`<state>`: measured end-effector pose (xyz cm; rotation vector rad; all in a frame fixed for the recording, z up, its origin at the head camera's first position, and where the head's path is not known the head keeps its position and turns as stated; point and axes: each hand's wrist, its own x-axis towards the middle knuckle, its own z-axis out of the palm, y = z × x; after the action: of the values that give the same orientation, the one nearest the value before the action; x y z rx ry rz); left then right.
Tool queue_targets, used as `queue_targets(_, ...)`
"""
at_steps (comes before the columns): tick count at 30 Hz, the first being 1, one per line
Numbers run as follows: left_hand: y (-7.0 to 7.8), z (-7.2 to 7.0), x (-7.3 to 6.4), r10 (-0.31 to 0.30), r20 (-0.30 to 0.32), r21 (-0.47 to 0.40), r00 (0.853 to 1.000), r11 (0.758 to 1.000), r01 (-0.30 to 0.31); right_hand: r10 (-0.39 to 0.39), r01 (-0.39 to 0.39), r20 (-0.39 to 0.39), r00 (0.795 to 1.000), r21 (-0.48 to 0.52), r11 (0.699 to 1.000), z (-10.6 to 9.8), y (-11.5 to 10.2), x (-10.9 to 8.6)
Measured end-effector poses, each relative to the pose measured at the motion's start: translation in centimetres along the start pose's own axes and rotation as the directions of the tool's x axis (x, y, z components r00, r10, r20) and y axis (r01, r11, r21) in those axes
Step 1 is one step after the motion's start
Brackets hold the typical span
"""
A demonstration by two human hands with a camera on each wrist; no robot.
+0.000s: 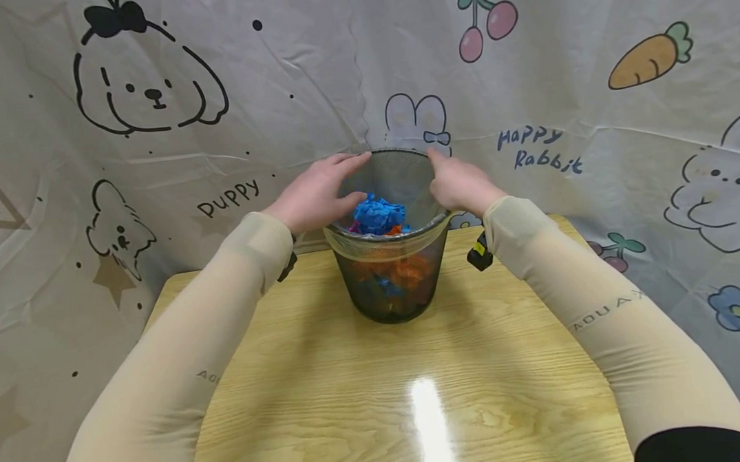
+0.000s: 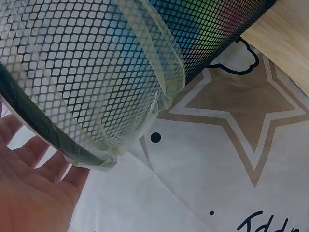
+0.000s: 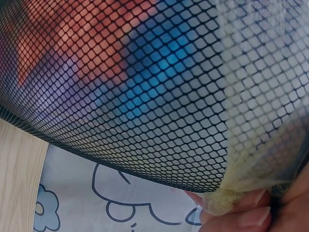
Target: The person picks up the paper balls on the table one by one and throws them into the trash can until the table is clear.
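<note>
A black mesh wastebasket (image 1: 393,306) stands upright on the table, a thin translucent yellowish liner (image 1: 377,246) folded over its rim. Crumpled blue plastic (image 1: 378,215) lies on top inside, with orange pieces (image 1: 397,229) beside and below it. At the basket's left rim is my left hand (image 1: 319,195), fingers extended along the rim and thumb pointing in over the opening. In the left wrist view its fingers (image 2: 34,152) lie against the rim. My right hand (image 1: 462,184) holds the right rim, its curled fingers (image 3: 253,217) gripping the bunched liner edge in the right wrist view.
The wooden table (image 1: 328,398) extends in front of the basket toward me. Close behind it hangs a pale cloth (image 1: 313,75) printed with cartoon animals, fruit and lettering. A black wrist camera (image 1: 480,252) sits under my right wrist.
</note>
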<state>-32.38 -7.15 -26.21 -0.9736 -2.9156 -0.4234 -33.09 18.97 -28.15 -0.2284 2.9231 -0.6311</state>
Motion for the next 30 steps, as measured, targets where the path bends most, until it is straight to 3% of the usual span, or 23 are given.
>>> queue_targets(18,-1.6,-0.1,-1.2,-0.04,-0.023,0.01,0.999,0.999,0.04,-0.004,0.004,0.002,1.0,0.038,0.999,0.3,0.3,0.7)
queue_targets(25,-2.8,-0.1,-2.4,-0.065,-0.042,-0.012,0.997,0.998,0.064,-0.069,0.071,-0.015,0.997,0.196,0.978,0.0,1.1,0.0)
queue_targets(30,-3.8,-0.3,-3.2,-0.086,-0.052,-0.048,0.995,0.995,0.083,-0.032,0.035,-0.014,0.999,0.352,0.935,-0.4,1.7,-0.1)
